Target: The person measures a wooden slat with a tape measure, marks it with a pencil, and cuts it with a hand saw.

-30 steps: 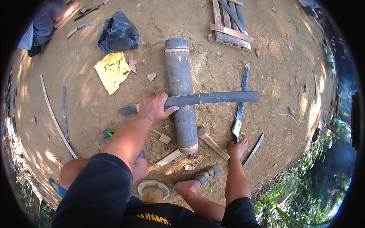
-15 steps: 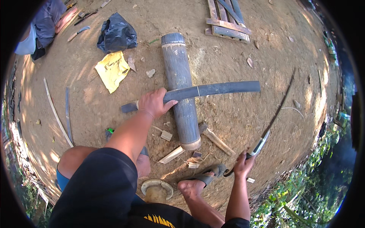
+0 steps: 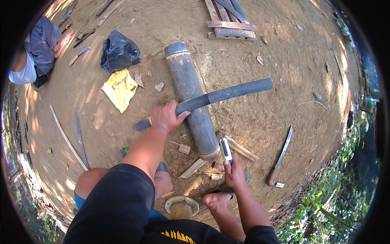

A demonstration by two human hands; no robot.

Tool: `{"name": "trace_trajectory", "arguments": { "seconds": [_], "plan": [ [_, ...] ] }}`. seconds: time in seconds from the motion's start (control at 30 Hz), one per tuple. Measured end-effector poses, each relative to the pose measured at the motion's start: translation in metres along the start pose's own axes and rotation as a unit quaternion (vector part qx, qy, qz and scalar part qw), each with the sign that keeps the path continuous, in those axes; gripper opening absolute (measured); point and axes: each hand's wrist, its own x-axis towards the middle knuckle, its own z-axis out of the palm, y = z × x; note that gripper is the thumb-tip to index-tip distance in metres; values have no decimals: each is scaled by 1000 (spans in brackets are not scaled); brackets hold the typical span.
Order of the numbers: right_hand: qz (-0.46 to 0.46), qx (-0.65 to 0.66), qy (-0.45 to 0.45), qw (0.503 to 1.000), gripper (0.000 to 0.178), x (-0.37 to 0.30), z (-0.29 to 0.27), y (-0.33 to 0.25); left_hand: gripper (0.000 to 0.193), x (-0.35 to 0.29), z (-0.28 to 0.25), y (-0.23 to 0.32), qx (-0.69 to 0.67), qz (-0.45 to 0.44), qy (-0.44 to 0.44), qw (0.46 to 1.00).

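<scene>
A dark bamboo strip (image 3: 239, 90) lies crosswise over a thick bamboo log (image 3: 187, 77) on the ground. My left hand (image 3: 165, 116) is closed round the strip, left of the log, thumb along its near edge. A thin line marks the strip just right of the log. My right hand (image 3: 234, 173) is closed on the handle of a pruning saw (image 3: 226, 150) by the log's near end. The saw's blade is nearly edge-on and points away past the strip; whether it touches the strip I cannot tell.
A machete (image 3: 281, 156) lies on the dirt at right. Wood offcuts (image 3: 193, 167) surround the log's near end. Beyond are a yellow sheet (image 3: 120, 89), a black plastic bag (image 3: 119, 51), a curved knife (image 3: 80, 55) and a slatted piece (image 3: 231, 25). Another person (image 3: 42, 44) sits far left.
My right hand has brought the saw in from the right to beside the log, uncovering the machete on the ground. My left hand keeps its hold on the strip. The view has shifted slightly.
</scene>
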Motion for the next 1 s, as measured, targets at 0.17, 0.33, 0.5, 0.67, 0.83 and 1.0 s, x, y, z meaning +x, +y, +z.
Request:
{"name": "trace_trajectory", "arguments": {
  "seconds": [0.17, 0.33, 0.5, 0.67, 0.83, 1.0],
  "plan": [
    [5, -14, -35, 999, 41, -6, -4, 4, 60, 2, -5, -1, 11, -14, -42, 999],
    [-10, 19, -29, 999, 43, 49, -11, -45, 61, 3, 0, -1, 5, -16, -34, 999],
    [-11, 3, -51, 999, 46, -5, -16, 1, 59, 3, -5, -2, 9, -24, -20, 999],
    [30, 16, -65, 997, 46, 38, -22, -37, 58, 5, 3, -3, 17, -11, -14, 1000],
    [20, 12, -39, 999, 49, 38, -14, -33, 58, 5, 6, -7, 1, 3, 11, 1000],
    [42, -25, -56, 997, 50, -3, -27, -16, 59, -3, 8, -5, 1, 0, 20, 1000]
  ]
}}
